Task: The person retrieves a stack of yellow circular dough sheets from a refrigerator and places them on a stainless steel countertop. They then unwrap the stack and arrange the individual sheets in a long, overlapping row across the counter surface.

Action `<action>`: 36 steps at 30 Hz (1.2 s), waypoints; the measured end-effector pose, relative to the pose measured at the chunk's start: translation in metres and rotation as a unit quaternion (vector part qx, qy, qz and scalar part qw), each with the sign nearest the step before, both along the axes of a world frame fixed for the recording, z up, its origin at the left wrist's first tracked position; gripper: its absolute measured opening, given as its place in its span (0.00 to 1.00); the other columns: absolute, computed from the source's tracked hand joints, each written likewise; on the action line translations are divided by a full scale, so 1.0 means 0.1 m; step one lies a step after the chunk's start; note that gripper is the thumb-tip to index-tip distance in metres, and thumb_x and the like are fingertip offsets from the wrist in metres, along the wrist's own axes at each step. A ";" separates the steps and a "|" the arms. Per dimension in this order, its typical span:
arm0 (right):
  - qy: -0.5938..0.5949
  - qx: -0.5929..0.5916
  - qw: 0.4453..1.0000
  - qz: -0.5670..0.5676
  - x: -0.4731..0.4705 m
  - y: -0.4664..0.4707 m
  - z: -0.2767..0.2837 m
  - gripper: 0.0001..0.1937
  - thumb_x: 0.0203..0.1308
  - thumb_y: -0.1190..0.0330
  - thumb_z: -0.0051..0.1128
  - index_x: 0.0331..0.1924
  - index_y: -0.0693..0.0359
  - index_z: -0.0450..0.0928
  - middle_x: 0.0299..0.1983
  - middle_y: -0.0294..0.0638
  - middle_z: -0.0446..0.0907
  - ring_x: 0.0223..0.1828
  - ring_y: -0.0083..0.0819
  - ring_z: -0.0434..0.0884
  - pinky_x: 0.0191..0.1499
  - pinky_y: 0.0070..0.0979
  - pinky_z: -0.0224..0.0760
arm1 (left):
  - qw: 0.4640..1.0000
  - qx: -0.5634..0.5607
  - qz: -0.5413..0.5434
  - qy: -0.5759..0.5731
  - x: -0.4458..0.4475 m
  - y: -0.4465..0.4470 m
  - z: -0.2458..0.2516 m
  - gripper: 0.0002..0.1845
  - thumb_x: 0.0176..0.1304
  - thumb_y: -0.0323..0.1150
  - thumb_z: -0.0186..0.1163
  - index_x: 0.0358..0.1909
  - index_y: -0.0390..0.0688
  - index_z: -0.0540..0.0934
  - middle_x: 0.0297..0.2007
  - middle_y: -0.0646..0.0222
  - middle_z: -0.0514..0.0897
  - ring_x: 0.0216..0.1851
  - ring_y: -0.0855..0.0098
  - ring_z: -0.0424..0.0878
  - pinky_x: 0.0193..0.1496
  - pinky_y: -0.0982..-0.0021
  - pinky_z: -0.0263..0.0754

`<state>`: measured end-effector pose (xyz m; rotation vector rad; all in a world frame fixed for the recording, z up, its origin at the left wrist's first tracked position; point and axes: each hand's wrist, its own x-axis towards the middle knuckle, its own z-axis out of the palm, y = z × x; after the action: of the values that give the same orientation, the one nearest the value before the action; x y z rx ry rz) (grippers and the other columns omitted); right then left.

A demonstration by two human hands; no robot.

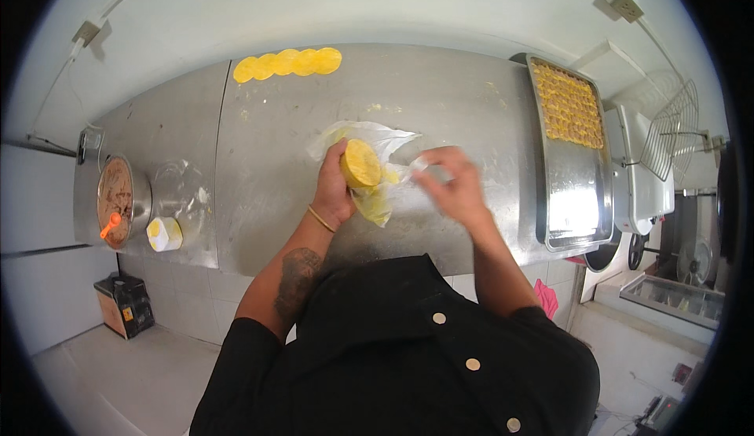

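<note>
My left hand (334, 185) holds a thick stack of round yellow wrappers (361, 164), tilted on edge, over the middle of the steel table (283, 141). A thin, partly yellow-stained plastic bag (377, 205) hangs around and below the stack. To the right, my right hand (450, 185), blurred, pinches the whitish edge of the bag between thumb and fingers. A row of several overlapping yellow rounds (287, 63) lies flat at the table's back left.
At the left stand a steel bowl (146, 200) of brownish filling with an orange scoop (111, 224) and a white wrapped bundle (165, 234). On the right, a metal tray (545, 200) holds rows of small yellow-and-brown pieces, beside a white appliance (648, 200) and a wire rack (662, 135).
</note>
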<state>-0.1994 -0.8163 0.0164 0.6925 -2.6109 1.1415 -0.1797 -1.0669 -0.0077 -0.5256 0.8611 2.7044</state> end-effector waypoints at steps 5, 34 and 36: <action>-0.163 0.021 0.973 0.161 -0.07 -0.78 0.39 0.17 0.56 0.62 0.83 0.45 0.61 0.88 0.40 0.46 0.88 0.42 0.42 0.87 0.46 0.34 0.80 | 0.999 0.042 -0.024 -0.006 0.03 -0.02 0.10 0.19 0.82 0.49 0.49 0.52 0.46 0.81 0.45 0.68 0.86 0.48 0.68 0.86 0.55 0.61 0.81; -0.153 0.028 0.953 0.258 -0.49 -1.22 -0.01 0.06 0.67 0.71 0.69 0.44 0.62 0.90 0.38 0.48 0.88 0.36 0.47 0.88 0.41 0.37 0.81 | 0.992 0.049 0.100 -0.064 -0.12 -0.36 -0.53 0.19 0.78 0.54 0.54 0.49 0.50 0.81 0.43 0.72 0.85 0.46 0.71 0.85 0.53 0.62 0.81; -0.144 0.027 0.954 0.263 -0.53 -1.23 -0.01 0.06 0.67 0.71 0.68 0.44 0.63 0.89 0.37 0.48 0.88 0.37 0.48 0.88 0.41 0.37 0.81 | 0.991 0.049 0.104 -0.066 -0.15 -0.36 -0.52 0.18 0.78 0.54 0.54 0.49 0.50 0.80 0.42 0.72 0.85 0.45 0.71 0.85 0.53 0.62 0.81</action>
<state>-0.2519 -0.9396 0.0151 1.3933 -2.7844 1.4008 -0.1944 -1.1033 -0.0602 -0.8036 0.6682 2.8389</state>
